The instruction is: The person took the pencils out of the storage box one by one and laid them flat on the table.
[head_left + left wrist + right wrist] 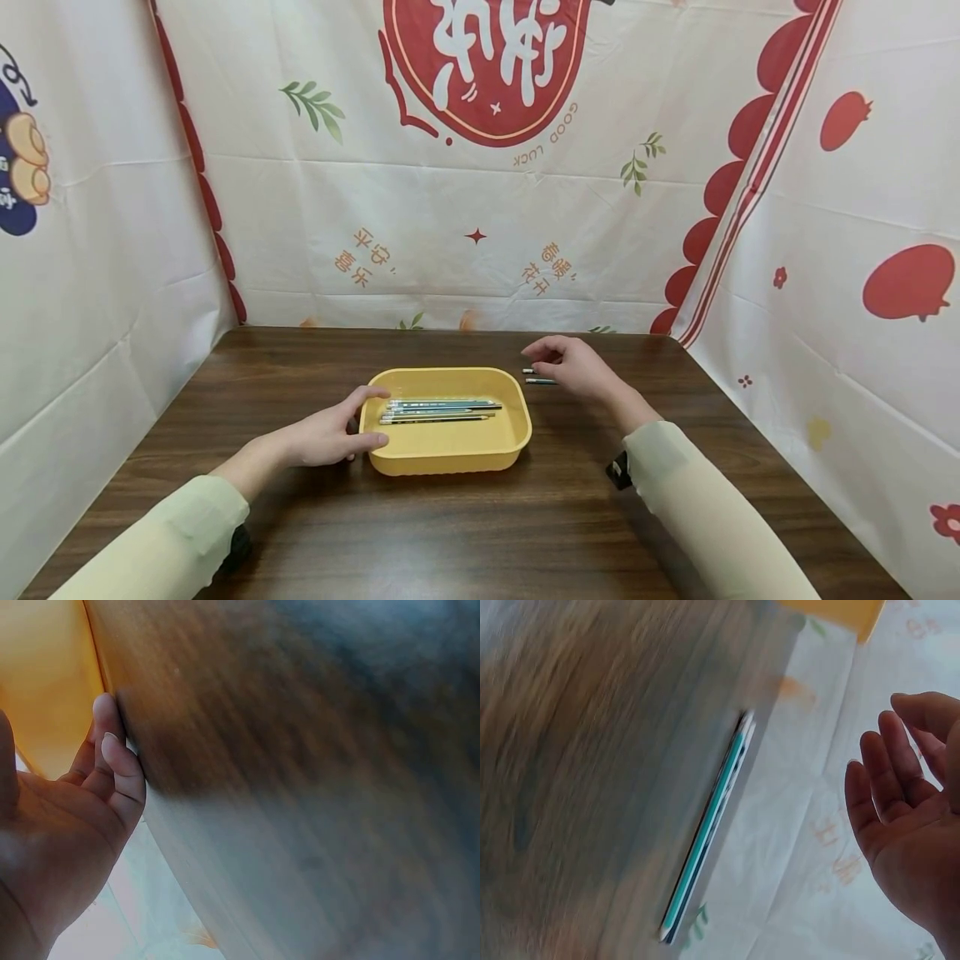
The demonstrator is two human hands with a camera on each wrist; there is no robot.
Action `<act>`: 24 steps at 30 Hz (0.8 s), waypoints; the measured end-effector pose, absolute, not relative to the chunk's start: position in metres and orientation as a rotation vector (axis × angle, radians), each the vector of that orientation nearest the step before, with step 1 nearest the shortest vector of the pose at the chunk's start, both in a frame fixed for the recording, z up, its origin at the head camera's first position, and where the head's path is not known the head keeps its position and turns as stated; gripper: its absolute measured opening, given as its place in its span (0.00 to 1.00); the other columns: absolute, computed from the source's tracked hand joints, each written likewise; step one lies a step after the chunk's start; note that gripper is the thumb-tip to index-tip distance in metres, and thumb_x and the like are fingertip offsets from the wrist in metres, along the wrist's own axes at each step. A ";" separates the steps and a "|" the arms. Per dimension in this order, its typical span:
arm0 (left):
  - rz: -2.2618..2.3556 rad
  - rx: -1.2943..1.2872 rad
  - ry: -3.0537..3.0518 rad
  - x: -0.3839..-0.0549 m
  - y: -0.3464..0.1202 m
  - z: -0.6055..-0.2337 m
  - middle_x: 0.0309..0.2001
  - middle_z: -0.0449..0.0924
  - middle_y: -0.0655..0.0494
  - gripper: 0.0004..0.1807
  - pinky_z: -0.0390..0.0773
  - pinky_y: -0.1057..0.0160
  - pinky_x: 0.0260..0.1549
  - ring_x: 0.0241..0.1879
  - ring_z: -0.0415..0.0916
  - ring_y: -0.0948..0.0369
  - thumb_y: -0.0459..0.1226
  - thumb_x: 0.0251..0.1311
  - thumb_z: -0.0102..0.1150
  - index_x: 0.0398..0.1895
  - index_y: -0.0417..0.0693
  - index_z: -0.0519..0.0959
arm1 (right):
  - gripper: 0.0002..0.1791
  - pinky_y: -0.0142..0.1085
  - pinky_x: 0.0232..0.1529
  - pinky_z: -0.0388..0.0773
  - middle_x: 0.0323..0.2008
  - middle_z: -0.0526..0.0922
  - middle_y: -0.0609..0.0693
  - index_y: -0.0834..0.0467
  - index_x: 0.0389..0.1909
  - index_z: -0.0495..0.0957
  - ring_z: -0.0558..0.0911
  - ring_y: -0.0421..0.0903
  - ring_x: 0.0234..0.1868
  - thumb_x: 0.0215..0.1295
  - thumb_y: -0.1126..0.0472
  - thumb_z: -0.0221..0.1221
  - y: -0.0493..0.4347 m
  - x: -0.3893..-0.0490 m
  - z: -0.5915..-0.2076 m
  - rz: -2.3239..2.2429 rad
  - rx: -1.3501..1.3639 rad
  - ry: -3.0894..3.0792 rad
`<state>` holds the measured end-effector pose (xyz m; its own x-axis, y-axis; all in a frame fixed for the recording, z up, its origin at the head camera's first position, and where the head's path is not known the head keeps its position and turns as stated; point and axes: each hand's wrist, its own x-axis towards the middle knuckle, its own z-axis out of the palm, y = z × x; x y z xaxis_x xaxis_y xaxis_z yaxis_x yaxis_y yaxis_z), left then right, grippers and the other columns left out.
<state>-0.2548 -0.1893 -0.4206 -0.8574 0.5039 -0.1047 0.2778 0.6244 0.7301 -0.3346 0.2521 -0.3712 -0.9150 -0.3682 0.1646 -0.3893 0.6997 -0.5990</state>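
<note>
A yellow plastic tray (450, 464) with rounded corners stands on the table, with several pencils (438, 410) lying side by side in it. My left hand (330, 433) grips the tray's left end, thumb and forefinger over the rim; in the left wrist view the other fingers (124, 761) bend against its outer wall. To the tray's right, my right hand (576, 368) hovers over two pencils on the table, partly hiding them in the head view. The right wrist view shows a teal pencil (705, 832) beside a dark-and-white patterned pencil (724, 802), below loosely bent, empty fingers.
The dark wood-grain table (450, 533) ends at a white printed cloth (450, 200) hung behind it. Similar cloth walls stand at the left and right. A small dark device (619, 471) sits at the right sleeve's cuff.
</note>
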 end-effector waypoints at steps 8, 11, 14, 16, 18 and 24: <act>1.090 0.633 2.539 -0.256 -0.190 -0.422 0.53 0.78 0.44 0.43 0.79 0.55 0.38 0.35 0.79 0.56 0.57 0.75 0.67 0.84 0.61 0.56 | 0.14 0.40 0.47 0.83 0.50 0.88 0.51 0.53 0.59 0.87 0.85 0.46 0.45 0.77 0.60 0.66 0.227 -0.318 -0.366 1.077 0.735 -2.855; 1.090 0.634 2.537 -0.256 -0.189 -0.422 0.52 0.78 0.44 0.43 0.79 0.55 0.38 0.35 0.79 0.56 0.57 0.75 0.67 0.84 0.61 0.56 | 0.14 0.39 0.47 0.82 0.49 0.88 0.50 0.55 0.60 0.88 0.83 0.46 0.45 0.77 0.60 0.65 0.218 -0.313 -0.366 1.069 0.774 -2.852; 1.088 0.634 2.536 -0.256 -0.189 -0.421 0.51 0.78 0.45 0.43 0.79 0.55 0.38 0.35 0.79 0.56 0.57 0.75 0.67 0.84 0.61 0.56 | 0.14 0.38 0.45 0.81 0.48 0.88 0.49 0.55 0.59 0.88 0.82 0.46 0.45 0.78 0.60 0.65 0.210 -0.309 -0.366 1.057 0.809 -2.854; 1.088 0.633 2.536 -0.256 -0.189 -0.421 0.51 0.78 0.45 0.43 0.78 0.55 0.39 0.35 0.79 0.56 0.57 0.75 0.67 0.84 0.61 0.56 | 0.13 0.39 0.47 0.81 0.49 0.87 0.49 0.55 0.59 0.88 0.82 0.46 0.45 0.78 0.60 0.65 0.205 -0.306 -0.366 1.058 0.833 -2.857; 1.087 0.632 2.535 -0.256 -0.189 -0.421 0.51 0.78 0.45 0.43 0.78 0.55 0.39 0.35 0.79 0.56 0.57 0.75 0.67 0.84 0.61 0.56 | 0.13 0.39 0.49 0.81 0.49 0.87 0.49 0.54 0.59 0.88 0.82 0.46 0.46 0.79 0.60 0.65 0.200 -0.303 -0.366 1.057 0.855 -2.855; 1.083 0.634 2.540 -0.255 -0.189 -0.421 0.51 0.79 0.45 0.43 0.79 0.55 0.39 0.36 0.80 0.57 0.57 0.75 0.67 0.84 0.61 0.56 | 0.11 0.40 0.50 0.81 0.49 0.88 0.47 0.54 0.56 0.89 0.82 0.44 0.47 0.78 0.60 0.66 0.184 -0.297 -0.369 1.060 0.934 -2.836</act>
<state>-0.2552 -0.1893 -0.4207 -0.8548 0.5082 -0.1051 0.2760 0.6167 0.7372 -0.2966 0.1845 -0.3690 -0.8258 -0.5367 0.1733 -0.5187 0.6023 -0.6068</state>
